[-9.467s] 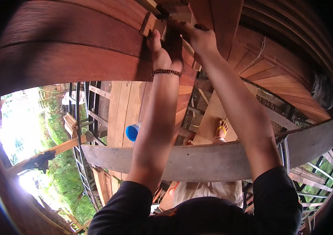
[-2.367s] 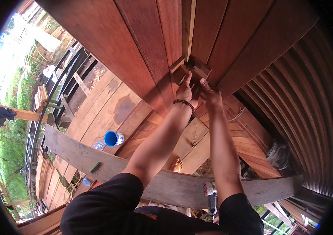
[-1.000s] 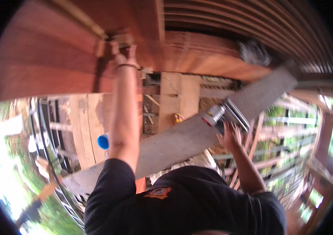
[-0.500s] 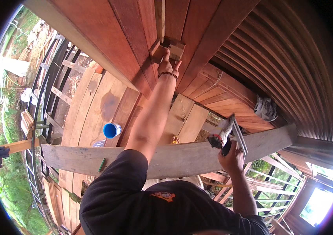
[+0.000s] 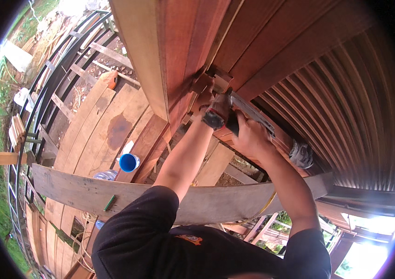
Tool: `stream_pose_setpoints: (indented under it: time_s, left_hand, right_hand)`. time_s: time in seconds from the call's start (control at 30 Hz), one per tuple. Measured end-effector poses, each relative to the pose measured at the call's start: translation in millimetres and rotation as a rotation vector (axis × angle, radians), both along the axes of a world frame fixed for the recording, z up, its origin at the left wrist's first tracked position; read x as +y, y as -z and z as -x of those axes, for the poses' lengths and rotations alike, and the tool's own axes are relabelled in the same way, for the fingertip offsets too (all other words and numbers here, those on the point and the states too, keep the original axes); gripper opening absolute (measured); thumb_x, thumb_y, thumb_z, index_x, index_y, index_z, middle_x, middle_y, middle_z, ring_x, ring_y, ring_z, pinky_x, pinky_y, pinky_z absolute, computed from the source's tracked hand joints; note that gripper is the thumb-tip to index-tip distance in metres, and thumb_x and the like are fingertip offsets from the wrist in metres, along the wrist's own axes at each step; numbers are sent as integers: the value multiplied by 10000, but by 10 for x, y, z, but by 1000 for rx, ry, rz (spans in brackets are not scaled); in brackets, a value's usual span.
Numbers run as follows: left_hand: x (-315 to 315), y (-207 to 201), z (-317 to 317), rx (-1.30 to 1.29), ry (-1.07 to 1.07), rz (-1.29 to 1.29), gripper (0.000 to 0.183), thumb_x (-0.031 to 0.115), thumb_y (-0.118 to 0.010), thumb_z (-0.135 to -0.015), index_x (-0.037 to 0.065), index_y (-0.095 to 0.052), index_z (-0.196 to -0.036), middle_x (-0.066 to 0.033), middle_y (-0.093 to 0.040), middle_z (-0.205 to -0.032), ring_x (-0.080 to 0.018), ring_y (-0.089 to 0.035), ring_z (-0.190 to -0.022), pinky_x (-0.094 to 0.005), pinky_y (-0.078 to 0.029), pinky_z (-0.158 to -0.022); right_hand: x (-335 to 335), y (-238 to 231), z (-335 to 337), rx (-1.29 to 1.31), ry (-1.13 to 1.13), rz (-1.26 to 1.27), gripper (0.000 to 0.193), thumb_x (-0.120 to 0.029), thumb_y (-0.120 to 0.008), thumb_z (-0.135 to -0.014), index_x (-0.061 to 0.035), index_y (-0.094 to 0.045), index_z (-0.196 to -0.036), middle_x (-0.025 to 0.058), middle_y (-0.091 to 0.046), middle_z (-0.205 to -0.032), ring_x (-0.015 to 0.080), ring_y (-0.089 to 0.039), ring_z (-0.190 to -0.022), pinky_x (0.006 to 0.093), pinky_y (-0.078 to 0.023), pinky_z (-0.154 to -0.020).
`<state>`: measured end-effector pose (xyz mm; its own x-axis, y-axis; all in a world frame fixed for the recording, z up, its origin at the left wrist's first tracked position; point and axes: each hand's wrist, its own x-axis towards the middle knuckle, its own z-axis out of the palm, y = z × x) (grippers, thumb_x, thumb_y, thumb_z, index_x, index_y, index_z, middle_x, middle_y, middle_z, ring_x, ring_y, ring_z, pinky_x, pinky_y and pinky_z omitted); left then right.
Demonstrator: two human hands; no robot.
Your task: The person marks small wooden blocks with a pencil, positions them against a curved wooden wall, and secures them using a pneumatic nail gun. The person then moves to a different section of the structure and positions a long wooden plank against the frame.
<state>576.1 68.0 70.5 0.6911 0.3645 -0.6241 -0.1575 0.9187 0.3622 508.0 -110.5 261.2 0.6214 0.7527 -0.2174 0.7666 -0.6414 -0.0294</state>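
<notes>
A: Block (image 5: pixel 205 83), the small wooden one, sits up against the reddish boards (image 5: pixel 192 42) overhead, right by the pale strip (image 5: pixel 223 32) running between them.

B: And the left hand (image 5: pixel 205 95)?

A: Raised on a straight arm, fingers pressed on the block, pinning it to the boards. A dark bracelet (image 5: pixel 203 107) circles the wrist.

B: The right hand (image 5: pixel 248 135)?

A: Clamped around the grip of a nail gun (image 5: pixel 227 114), whose nose points up at the block, just beside the left hand.

B: What lies below?

A: A grey plank (image 5: pixel 81 190) crosses under both arms, with a green pencil (image 5: pixel 110 202) on it. Behind it stands a bottle with a blue cap (image 5: pixel 128 162), on wide floorboards (image 5: pixel 109 121). Corrugated roofing (image 5: pixel 346 93) curves away on the right.
</notes>
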Motion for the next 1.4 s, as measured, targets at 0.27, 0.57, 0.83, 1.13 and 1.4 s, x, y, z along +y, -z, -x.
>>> stream_pose_setpoints:
  time_s: [0.27, 0.57, 0.83, 1.13, 1.4]
  left_hand:
    - [-31, 154, -205, -313, -179, -1000, 249, 244, -650, -940, 86, -625, -1131, -70, -645, -1038, -165, -614, -928, -327, -561, -725]
    - [3, -239, 7, 178, 84, -1255, 208, 246, -545, -988, 140, -702, -904, 1, -615, -737, -72, -542, -620, -249, -424, -557]
    - [-52, -374, 147, -136, -101, -665, 164, 240, -574, -975, 111, -671, -941, -10, -634, -834, -79, -540, -679, -254, -433, -596]
    - [-11, 1, -16, -239, -131, -520, 173, 237, -581, -991, 88, -625, -1068, -30, -622, -980, -105, -558, -819, -277, -468, -708]
    - [170, 207, -109, -609, -108, -381, 243, 234, -587, -1005, 67, -584, -1181, -48, -610, -1109, -127, -574, -943, -297, -499, -807]
  right_hand:
    - [382, 68, -310, -9, -72, -24, 545, -209, -625, -848, 4, -443, -1315, 313, -672, -1006, 472, -676, -959, 557, -539, -849]
    - [536, 236, -285, 16, -19, -4, 574, -209, -668, -810, -18, -456, -1309, 286, -658, -1046, 466, -662, -969, 540, -538, -853]
    - [503, 257, -240, -40, -10, 12, 543, -241, -681, -822, -1, -455, -1254, 279, -668, -1038, 449, -670, -979, 532, -548, -847]
    - [503, 324, -305, -70, -113, -41, 590, -240, -684, -812, 59, -450, -1263, 311, -651, -1040, 450, -668, -978, 538, -542, -849]
    - [345, 132, -185, -16, 43, 45, 763, -274, -688, -808, -33, -361, -1454, 310, -632, -1162, 463, -647, -1039, 549, -528, -894]
